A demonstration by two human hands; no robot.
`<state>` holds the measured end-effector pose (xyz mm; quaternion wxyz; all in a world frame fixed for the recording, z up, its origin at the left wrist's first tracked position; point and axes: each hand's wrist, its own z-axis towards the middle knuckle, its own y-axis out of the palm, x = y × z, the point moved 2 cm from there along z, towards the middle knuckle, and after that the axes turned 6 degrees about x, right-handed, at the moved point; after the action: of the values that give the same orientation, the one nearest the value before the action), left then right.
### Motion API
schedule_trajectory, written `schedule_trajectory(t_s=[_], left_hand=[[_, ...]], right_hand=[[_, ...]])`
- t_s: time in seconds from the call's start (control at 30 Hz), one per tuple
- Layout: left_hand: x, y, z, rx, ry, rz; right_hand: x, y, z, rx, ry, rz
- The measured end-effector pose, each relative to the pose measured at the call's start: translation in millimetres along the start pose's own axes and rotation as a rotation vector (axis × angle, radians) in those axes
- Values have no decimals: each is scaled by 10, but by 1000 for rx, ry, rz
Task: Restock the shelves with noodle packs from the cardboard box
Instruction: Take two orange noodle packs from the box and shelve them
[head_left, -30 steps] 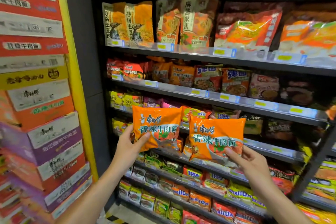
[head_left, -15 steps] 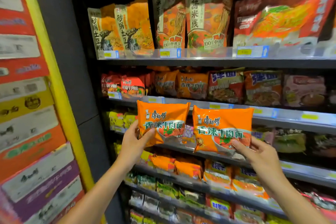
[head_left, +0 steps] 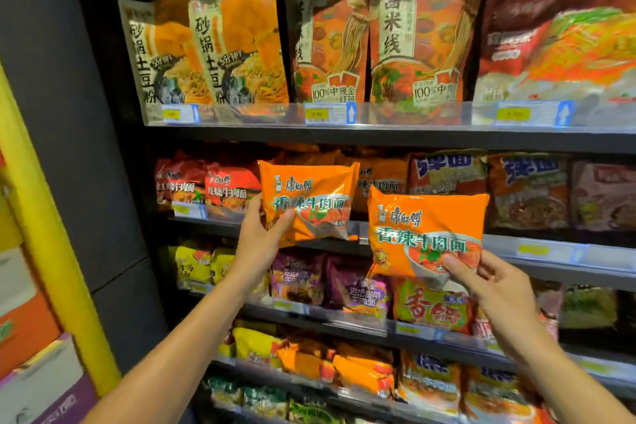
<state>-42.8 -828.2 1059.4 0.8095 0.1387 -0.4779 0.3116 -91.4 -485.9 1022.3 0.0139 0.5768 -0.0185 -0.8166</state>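
Orange noodle packs up at the shelf

Orange pack (head_left: pixel 308 203), frame centre, pinched at its lower left corner by left hand (head_left: pixel 256 241). 2nd orange pack (head_left: pixel 426 234), just right & lower, pinched at bottom edge by right hand (head_left: pixel 495 289). Both grips clamped, packs in front of the 2nd shelf (head_left: pixel 537 248).

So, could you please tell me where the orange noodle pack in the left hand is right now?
In the head view, the left orange noodle pack is left of centre, held by the left hand against the second shelf, beside red noodle packs.
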Motion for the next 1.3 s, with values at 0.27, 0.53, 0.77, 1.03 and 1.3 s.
schedule_trajectory(t_s=[0.27,0.53,0.77,1.03,1.3], left_hand=[[-142,216,726,-36,-56,-27],[-281,530,1231,-22,-112,258],[-418,635,1285,-172,-127,641],[-424,506,1018,-203,151,720],[-488,525,606,-434,587,920]], right_hand=[[-43,241,83,87,0,-6],[-124,352,56,146,-11,11],[-124,374,49,181,13,2],[-340,475,290,130,-19,-88],[-388,664,944,60,45,-114]])
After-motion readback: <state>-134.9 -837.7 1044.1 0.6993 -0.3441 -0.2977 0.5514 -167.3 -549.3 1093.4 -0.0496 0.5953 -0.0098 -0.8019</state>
